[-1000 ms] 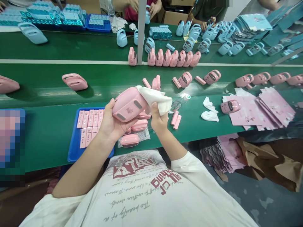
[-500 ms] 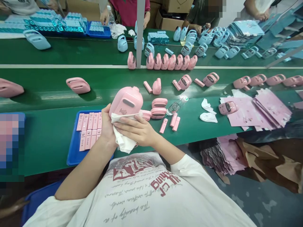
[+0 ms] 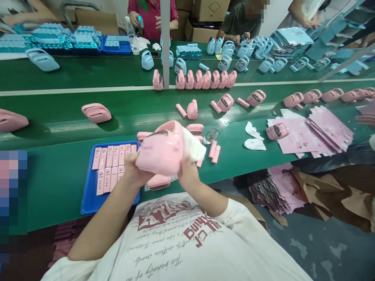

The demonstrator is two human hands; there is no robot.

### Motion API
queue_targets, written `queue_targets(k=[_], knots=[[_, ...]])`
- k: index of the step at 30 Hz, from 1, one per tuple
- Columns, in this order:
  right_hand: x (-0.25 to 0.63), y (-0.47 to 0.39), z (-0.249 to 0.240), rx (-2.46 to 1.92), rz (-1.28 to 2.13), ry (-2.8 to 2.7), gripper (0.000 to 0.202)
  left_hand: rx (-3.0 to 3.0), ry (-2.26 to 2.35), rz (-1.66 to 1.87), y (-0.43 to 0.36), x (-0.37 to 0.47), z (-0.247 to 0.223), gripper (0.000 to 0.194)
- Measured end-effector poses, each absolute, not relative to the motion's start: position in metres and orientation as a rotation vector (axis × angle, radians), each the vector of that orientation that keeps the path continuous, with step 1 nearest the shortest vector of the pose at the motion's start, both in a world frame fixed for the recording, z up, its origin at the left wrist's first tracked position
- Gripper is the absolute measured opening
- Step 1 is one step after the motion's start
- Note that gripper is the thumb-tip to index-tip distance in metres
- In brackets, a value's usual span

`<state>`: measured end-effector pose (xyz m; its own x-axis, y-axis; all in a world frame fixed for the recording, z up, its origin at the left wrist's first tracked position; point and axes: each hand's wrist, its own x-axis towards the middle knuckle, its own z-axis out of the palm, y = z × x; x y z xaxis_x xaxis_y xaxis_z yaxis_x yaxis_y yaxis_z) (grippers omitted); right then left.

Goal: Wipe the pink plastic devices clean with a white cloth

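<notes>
Pink device [image 3: 160, 153] clasped by left grip [image 3: 136, 171], cloth [image 3: 193, 146] by right grip [image 3: 188, 173]; tray [image 3: 90, 191], bottle [image 3: 212, 134] nearby.

"Left hand [image 3: 138, 171]?"
"One, gripping, fingers partly hidden; left forearm [image 3: 108, 218] bare, slanting far and right."
"Right hand [image 3: 188, 174]?"
"One, gripping, fingers mostly hidden; right forearm [image 3: 209, 198] bare, slanting far and left."
</notes>
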<state>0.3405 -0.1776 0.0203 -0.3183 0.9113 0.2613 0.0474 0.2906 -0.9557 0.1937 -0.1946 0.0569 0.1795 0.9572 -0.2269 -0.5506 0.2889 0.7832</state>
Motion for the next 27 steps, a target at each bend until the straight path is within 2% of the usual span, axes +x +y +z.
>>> queue_targets(k=[4, 9, 11, 14, 19, 25, 27], knots=[[0.357, -0.141, 0.048, -0.776, 1.375, -1.522, 0.056, 1.273, 1.158, 0.98, -0.193, 0.17, 0.056, 0.09], [0.358, -0.106, 0.042, -0.938, 0.978, -2.202, 0.036, 1.752, 1.556, 0.754, -0.188, 0.143, 0.044, 0.079], [0.347, -0.095, 0.036, -0.932, 0.972, -2.343, 0.031, 1.739, 1.537, 0.757, -0.182, 0.132, 0.033, 0.078], [0.321, -0.071, 0.035, -0.931, 1.05, -2.25, 0.028, 1.574, 1.498, 0.878, -0.17, 0.116, 0.014, 0.076], [0.256, 0.002, 0.03, -1.264, 0.919, -2.112, 0.031, 1.209, 1.665, 1.089, -0.155, 0.084, -0.015, 0.061], [0.158, 0.1, -0.017, -1.584, 1.073, -2.048, 0.015, 0.961, 1.778, 1.058, -0.167, 0.037, -0.048, 0.059], [0.132, 0.123, -0.032, -1.64, 1.118, -2.01, 0.018, 0.861, 1.808, 1.067, -0.175, 0.02, -0.059, 0.062]])
